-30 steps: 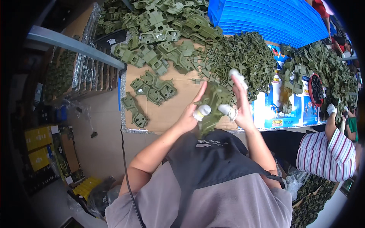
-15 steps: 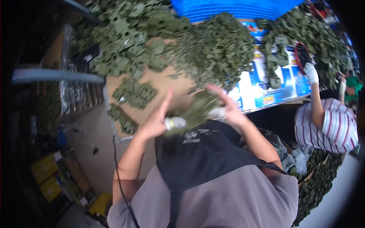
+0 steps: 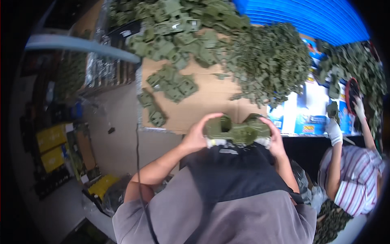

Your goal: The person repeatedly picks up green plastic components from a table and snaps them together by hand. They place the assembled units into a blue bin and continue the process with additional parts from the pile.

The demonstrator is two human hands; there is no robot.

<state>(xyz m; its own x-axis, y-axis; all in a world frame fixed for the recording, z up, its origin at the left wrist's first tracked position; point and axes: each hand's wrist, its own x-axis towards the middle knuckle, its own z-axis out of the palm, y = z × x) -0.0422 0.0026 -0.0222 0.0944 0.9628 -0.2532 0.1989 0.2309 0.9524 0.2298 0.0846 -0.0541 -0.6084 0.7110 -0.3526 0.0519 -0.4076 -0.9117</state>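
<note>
In front of my apron, just off the table's near edge, I hold an olive-green moulded plastic part (image 3: 239, 132) with hollow openings. My left hand (image 3: 196, 137) grips its left end, thumb along the top edge. The right end sits in my right hand (image 3: 276, 140), also closed round it. White coverings show on fingers beneath the part; the other fingertips are hidden behind it. Beyond my left hand lie a cluster of similar green parts (image 3: 174, 84) and a short row of them (image 3: 152, 108) on the cardboard (image 3: 215, 95).
A large heap of small green pieces (image 3: 270, 61) covers the table's middle, larger parts (image 3: 174, 36) the far left. Behind stands a blue ribbed bin (image 3: 304, 18). At right a co-worker's gloved hand (image 3: 334, 132) is near a red-rimmed round object (image 3: 352, 95). A grey bar (image 3: 81, 45) juts in at left.
The green part, blurred between my outstretched hands before, is now steady with my fingers closed round both ends. My view has shifted left, and more of the co-worker's hands shows.
</note>
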